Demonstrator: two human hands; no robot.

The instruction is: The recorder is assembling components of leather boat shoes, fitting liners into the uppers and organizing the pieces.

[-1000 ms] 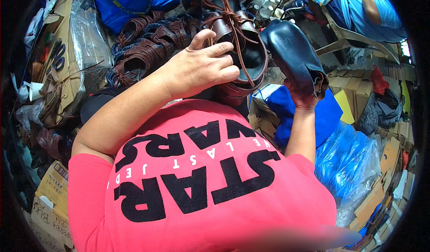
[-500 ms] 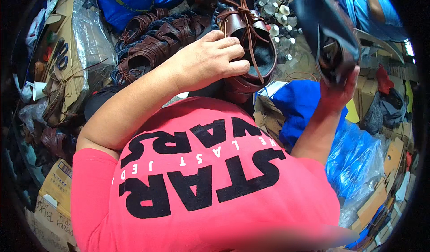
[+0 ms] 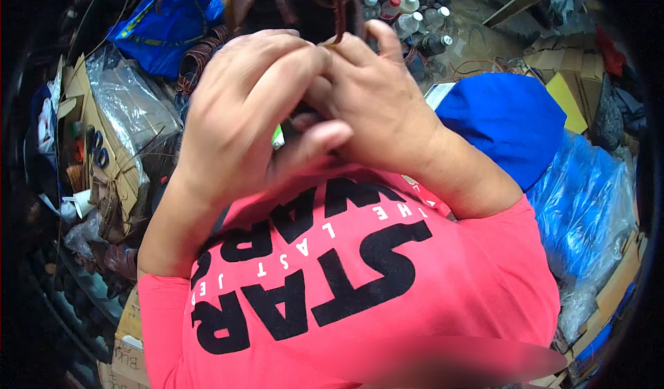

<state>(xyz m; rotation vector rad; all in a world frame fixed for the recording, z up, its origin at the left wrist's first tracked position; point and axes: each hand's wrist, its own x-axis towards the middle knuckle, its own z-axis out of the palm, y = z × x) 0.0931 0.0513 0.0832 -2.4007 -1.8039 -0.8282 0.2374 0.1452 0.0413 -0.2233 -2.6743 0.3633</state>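
At the top middle is a dark brown leather shoe (image 3: 297, 5), smeared by motion and cut off by the picture's edge. A brown lace (image 3: 339, 8) hangs down over it. My left hand (image 3: 252, 105) is at the shoe's near end, fingers curled and thumb pointing right. Against it, from the right, comes my right hand (image 3: 380, 88), fingers bent in at the same end and one finger standing up along the shoe's side. The two hands overlap in front of my chest. What their fingertips grip is partly hidden.
Behind the right hand stand several capped plastic bottles (image 3: 408, 25). A blue cloth (image 3: 501, 122) and blue plastic wrap (image 3: 581, 202) lie at the right. On the left are a blue bag (image 3: 166, 25), clear plastic over cardboard (image 3: 124, 98) and scissors (image 3: 101, 155).
My right hand has swung in from the far right to the shoe, and the dark object it held is out of sight. The shoe has shifted up and left, and my left hand has turned.
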